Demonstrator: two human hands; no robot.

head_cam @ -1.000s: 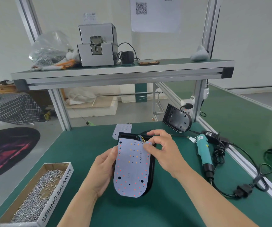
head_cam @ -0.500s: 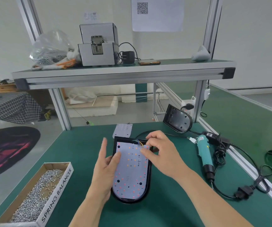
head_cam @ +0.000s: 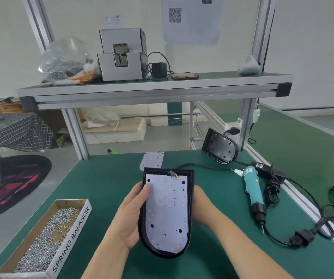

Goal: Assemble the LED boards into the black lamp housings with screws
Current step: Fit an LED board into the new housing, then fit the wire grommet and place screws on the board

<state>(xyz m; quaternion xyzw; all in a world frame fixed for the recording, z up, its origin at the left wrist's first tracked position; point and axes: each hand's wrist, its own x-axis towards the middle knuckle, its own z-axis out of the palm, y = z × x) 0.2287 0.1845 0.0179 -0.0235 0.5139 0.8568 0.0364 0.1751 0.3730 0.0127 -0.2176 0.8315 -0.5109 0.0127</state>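
**Both hands on the housing, board inside**

Our left hand [head_cam: 130, 216] grips the black housing [head_cam: 190, 184] over the counter [head_cam: 105, 182], thumb pressing the LED board [head_cam: 167, 210] lying inside it. Our right hand [head_cam: 201, 206] clasps its right side, fingers hidden underneath. Further left, a cardboard box [head_cam: 71, 236] holds loose screws [head_cam: 47, 236].

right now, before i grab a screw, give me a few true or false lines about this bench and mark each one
1. The LED board lies inside the black lamp housing. True.
2. The right hand holds the electric screwdriver. False: the screwdriver lies on the green table, and that hand's grip is on the housing's right edge.
3. The box of screws sits left of the left hand. True.
4. The second housing, at the back right, has an LED board fitted. False: it is empty.
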